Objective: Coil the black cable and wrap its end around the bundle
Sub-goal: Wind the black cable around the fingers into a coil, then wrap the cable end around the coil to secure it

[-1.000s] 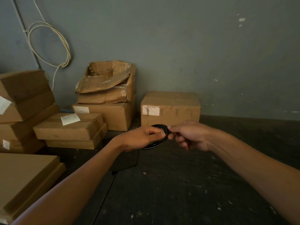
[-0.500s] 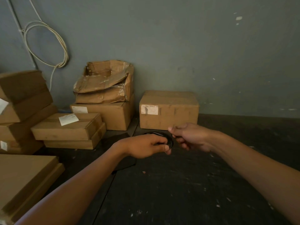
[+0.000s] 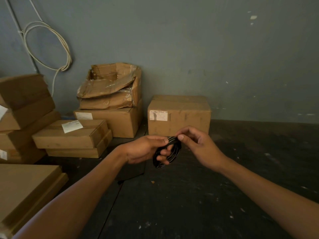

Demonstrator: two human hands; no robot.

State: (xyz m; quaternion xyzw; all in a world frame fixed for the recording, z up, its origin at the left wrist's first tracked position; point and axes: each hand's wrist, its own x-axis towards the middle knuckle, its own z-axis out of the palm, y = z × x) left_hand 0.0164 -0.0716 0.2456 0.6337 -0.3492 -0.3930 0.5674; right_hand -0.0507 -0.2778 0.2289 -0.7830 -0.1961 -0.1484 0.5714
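Nearest the camera, two bare forearms reach in from the bottom corners over a dark, scuffed floor (image 3: 172,204) flecked with pale spots. At the left edge lies a flat box (image 3: 25,190), close to the viewer.

The hands meet in mid-frame, above the floor. The left hand (image 3: 146,150) holds the cable (image 3: 173,152), already wound into a small black coil of several loops. Its fingers (image 3: 164,152) pass through the middle of the coil and curl back, while the thumb lies across the coil's top edge. The coil stands tilted, its upper end toward the right hand. The right hand (image 3: 200,145) pinches the top of the coil between thumb and forefinger, the other fingers loosely bent behind. The loose end of the cable cannot be made out.

Beyond the hands, a sealed carton (image 3: 179,116) with a white label stands against the wall. To its left a crushed box (image 3: 110,87) sits on another carton, with two flat boxes (image 3: 72,137) stacked in front. More cartons (image 3: 24,107) are piled at far left. On the grey wall (image 3: 207,49) behind hangs a pale wire loop (image 3: 50,45).
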